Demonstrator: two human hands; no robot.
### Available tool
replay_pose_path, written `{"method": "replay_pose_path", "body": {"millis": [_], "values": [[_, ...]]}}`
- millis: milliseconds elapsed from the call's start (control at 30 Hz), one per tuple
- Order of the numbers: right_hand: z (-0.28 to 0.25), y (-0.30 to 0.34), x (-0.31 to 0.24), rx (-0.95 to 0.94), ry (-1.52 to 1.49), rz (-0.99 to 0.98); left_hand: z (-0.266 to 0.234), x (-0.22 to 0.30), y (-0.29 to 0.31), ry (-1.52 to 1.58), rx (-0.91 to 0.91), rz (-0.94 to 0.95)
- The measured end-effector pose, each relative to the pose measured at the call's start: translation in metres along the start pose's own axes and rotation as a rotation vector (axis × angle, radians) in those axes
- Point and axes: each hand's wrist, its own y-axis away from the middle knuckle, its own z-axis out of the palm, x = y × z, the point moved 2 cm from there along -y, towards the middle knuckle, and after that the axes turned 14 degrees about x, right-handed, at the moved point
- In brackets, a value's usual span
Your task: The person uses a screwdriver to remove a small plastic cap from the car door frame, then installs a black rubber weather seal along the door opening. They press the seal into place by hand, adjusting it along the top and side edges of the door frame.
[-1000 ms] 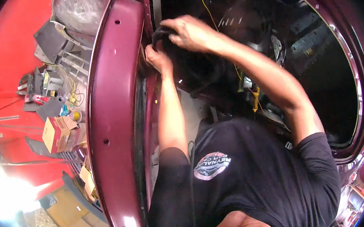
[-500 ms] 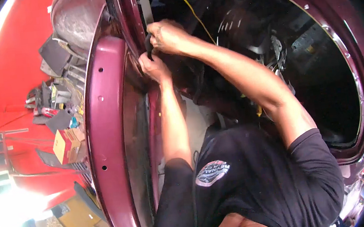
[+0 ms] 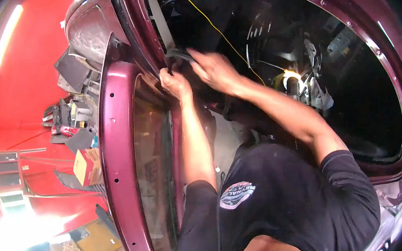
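A black, flexible strip (image 3: 178, 55), like a door seal, curves between my hands beside the maroon door frame (image 3: 148, 36) of a car. My left hand (image 3: 176, 84) grips its lower part with closed fingers, close to the frame edge. To the right, my right hand (image 3: 216, 71) pinches the strip's other side and bends it into a loop; motion blurs that hand somewhat. Just above the loop, a grey seat belt (image 3: 161, 23) hangs down. How the strip meets the frame is hidden behind my fingers.
An open maroon door (image 3: 118, 148) stands left of my left forearm. A yellow cord (image 3: 215, 20) runs through the dark car interior, near a lit lamp (image 3: 292, 79). Removed parts and a cardboard box (image 3: 88, 167) lie by the red wall (image 3: 30, 113).
My right hand has moved right and down, drawing the strip into a wider loop. My left hand stays near the frame, slightly lower in view. The lamp now shows lit.
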Motion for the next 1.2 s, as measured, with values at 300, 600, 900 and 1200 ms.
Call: {"method": "replay_pose_path", "body": {"millis": [300,600,900,1200], "values": [[0.0,-0.102,-0.028,-0.102,0.182,-0.103,-0.007,0.042,-0.009,0.098,0.095,0.154],[0.008,-0.112,-0.035,-0.018,0.229,-0.139,0.014,0.054,-0.046,0.133,0.077,0.148],[-0.037,0.037,0.039,-0.015,-0.219,0.263,0.009,0.067,-0.049,0.064,-0.02,0.18],[-0.029,0.018,-0.007,0.272,-0.398,-0.045,-0.019,0.079,-0.041,0.16,-0.13,-0.017]]}}
